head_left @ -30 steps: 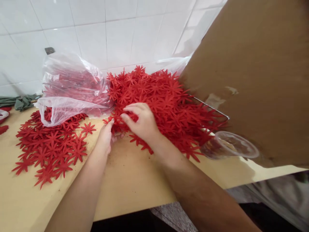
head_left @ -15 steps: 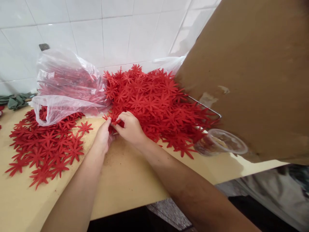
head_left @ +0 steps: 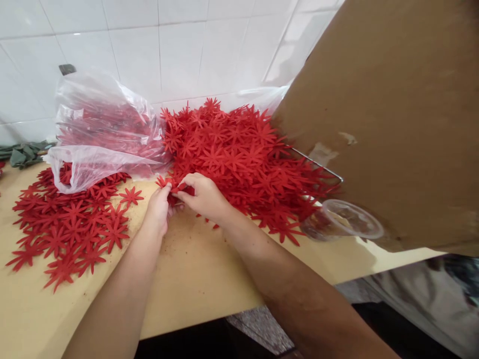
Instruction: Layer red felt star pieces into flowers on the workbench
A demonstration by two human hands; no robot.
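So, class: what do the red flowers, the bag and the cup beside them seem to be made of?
Red flowers: probably felt or thin foam, matte, flat, with clean-cut petals.
Bag: thin clear plastic film, glossy and crinkled, the red showing through.
Cup: clear rigid plastic, smooth, with a see-through rim.

The lower part of the red flower-shaped cutout is hidden between the two hands' fingers. The contents of the clear plastic bag at upper left are blurred by its film. The green fabric pieces are cut off by the left edge. The large brown cardboard sheet is cropped at the top and right edges, and part of the clear plastic cup is covered by it.
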